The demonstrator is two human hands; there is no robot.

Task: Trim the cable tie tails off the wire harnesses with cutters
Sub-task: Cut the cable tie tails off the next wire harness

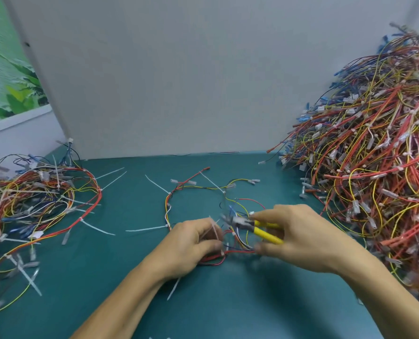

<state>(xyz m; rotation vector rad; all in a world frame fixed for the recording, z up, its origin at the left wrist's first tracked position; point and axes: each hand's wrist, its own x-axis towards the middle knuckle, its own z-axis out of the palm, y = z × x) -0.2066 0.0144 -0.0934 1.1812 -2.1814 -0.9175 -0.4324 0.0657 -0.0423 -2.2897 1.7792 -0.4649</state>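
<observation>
Counted two hands, left hand (191, 243) and right hand (299, 237); one pair of cutters (259, 230); two harness heaps, small heap (32, 199) and large heap (374, 167); one loose harness (169, 193) between.

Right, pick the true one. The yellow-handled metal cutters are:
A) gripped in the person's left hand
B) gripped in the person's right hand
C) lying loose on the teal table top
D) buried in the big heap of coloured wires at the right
B: the right hand curls round the yellow-handled cutters, whose dark head points toward the left hand, which grips the wire harness.
</observation>
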